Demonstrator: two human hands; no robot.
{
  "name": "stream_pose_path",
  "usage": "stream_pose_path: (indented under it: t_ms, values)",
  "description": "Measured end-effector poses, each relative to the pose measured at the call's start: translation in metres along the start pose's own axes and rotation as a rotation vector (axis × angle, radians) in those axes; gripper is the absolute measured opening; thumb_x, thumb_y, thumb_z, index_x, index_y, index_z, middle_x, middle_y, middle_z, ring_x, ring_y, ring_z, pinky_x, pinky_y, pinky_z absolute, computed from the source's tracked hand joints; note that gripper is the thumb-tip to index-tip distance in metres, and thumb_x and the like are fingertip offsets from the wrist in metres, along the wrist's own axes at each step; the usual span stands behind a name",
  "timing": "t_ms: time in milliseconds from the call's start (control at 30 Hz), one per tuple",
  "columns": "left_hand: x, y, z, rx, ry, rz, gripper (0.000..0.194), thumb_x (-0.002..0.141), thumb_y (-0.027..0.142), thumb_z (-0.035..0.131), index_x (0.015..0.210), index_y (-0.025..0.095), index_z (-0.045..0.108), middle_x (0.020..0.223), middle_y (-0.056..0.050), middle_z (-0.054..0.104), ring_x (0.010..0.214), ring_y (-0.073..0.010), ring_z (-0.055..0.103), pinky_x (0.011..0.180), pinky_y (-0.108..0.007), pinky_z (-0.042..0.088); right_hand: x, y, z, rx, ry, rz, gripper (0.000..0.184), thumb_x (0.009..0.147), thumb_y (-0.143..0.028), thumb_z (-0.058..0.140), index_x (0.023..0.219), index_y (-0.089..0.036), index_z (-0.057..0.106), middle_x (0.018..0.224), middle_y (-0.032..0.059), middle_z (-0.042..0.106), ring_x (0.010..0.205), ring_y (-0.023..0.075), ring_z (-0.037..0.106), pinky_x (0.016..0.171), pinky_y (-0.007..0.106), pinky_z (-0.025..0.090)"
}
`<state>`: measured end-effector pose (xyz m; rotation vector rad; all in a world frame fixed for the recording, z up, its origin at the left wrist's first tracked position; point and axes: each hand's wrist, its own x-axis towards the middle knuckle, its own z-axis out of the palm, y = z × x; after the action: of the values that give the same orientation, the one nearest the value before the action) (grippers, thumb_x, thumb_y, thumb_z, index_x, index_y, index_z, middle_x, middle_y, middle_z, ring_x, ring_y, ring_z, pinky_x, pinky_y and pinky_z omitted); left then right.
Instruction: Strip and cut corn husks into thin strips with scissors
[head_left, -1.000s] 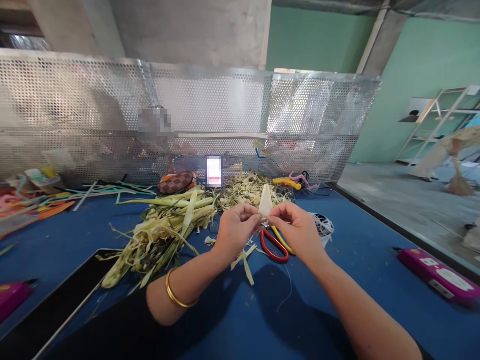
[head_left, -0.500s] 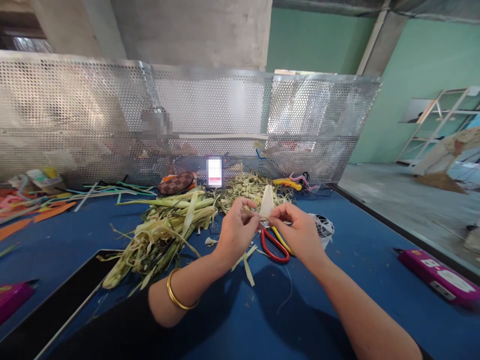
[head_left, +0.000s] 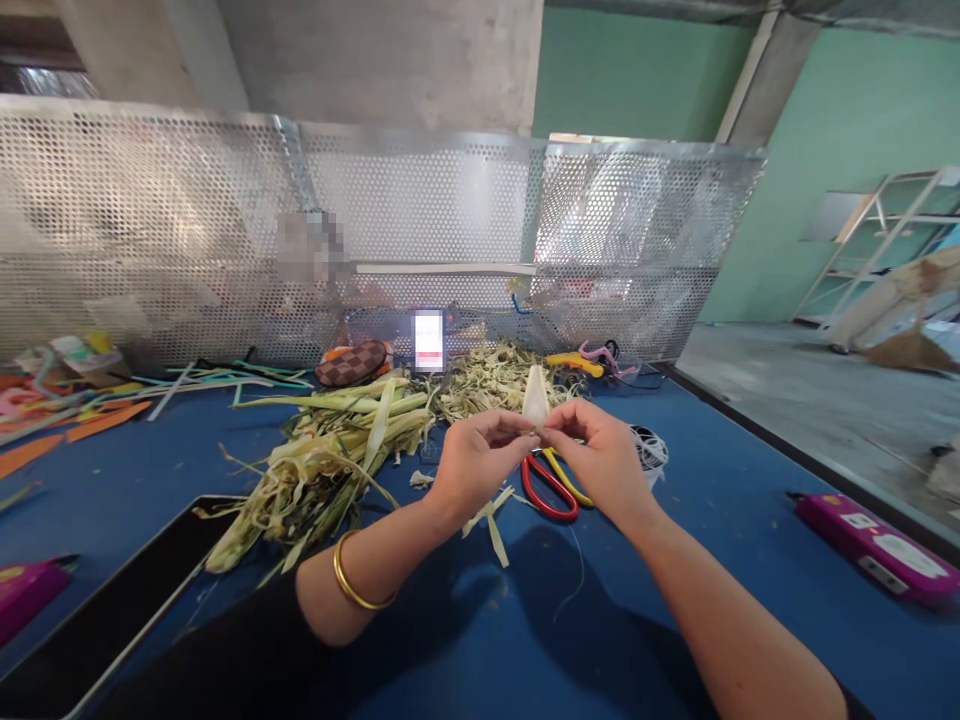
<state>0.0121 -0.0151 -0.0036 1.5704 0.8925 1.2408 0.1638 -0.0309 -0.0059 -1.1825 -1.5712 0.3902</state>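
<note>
A pale, husk-like piece (head_left: pixel 535 393) points up just beyond the fingertips, its base pinched by both the left hand (head_left: pixel 474 465) and right hand (head_left: pixel 602 462); gripping low from two sides probably steadies it, leaving its top free. A red-and-yellow-handled tool (head_left: pixel 553 514) lies between the hands, husks (head_left: pixel 322 465) left of the left.
</note>
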Motion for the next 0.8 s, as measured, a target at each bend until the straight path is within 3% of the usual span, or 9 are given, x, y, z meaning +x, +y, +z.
stream_pose_path:
  t_ms: [133, 333, 500, 700, 800]
  values:
    - [0.002, -0.004, -0.001, 0.031, 0.039, 0.002, 0.004, 0.068, 0.022, 0.07, 0.071, 0.018, 0.069, 0.069, -0.002, 0.069, 0.068, -0.0142, 0.065, 0.067, -0.025, 0.051, 0.0, -0.001, 0.0, 0.042, -0.026, 0.017, 0.007, 0.074, -0.024, 0.062, 0.071, -0.02, 0.058, 0.063, -0.0014, 0.061, 0.06, 0.0146, 0.056, 0.059, 0.028, 0.044]
    - [0.001, 0.002, 0.001, -0.122, 0.048, -0.084, 0.006, 0.067, 0.016, 0.07, 0.066, 0.016, 0.065, 0.064, -0.001, 0.068, 0.063, -0.0116, 0.063, 0.065, -0.023, 0.05, 0.0, 0.003, 0.002, 0.157, -0.054, 0.037, 0.005, 0.076, -0.025, 0.062, 0.078, -0.02, 0.06, 0.069, -0.0007, 0.061, 0.066, 0.0154, 0.058, 0.063, 0.03, 0.046]
    - [0.0, 0.008, 0.003, -0.239, 0.074, -0.202, 0.009, 0.067, 0.011, 0.069, 0.064, 0.014, 0.061, 0.06, 0.0, 0.065, 0.059, -0.0099, 0.062, 0.065, -0.023, 0.05, -0.001, 0.004, 0.003, 0.21, -0.085, 0.048, 0.005, 0.078, -0.025, 0.062, 0.078, -0.021, 0.061, 0.07, -0.0005, 0.061, 0.067, 0.0158, 0.059, 0.065, 0.03, 0.047]
    - [0.0, 0.01, 0.002, -0.39, 0.098, -0.352, 0.022, 0.066, 0.009, 0.07, 0.085, 0.013, 0.061, 0.057, 0.001, 0.063, 0.051, -0.0088, 0.058, 0.056, -0.021, 0.048, -0.001, 0.0, 0.003, 0.14, -0.069, -0.045, 0.007, 0.078, -0.026, 0.061, 0.076, -0.021, 0.064, 0.071, 0.0001, 0.063, 0.066, 0.0157, 0.059, 0.065, 0.03, 0.047]
    - [0.001, 0.01, 0.0, -0.443, 0.043, -0.48, 0.01, 0.066, 0.008, 0.068, 0.075, 0.01, 0.064, 0.059, -0.002, 0.063, 0.053, -0.0081, 0.058, 0.057, -0.019, 0.047, 0.0, 0.0, 0.003, 0.078, -0.039, -0.099, 0.007, 0.078, -0.026, 0.061, 0.075, -0.022, 0.066, 0.074, 0.001, 0.065, 0.069, 0.0166, 0.059, 0.067, 0.031, 0.048]
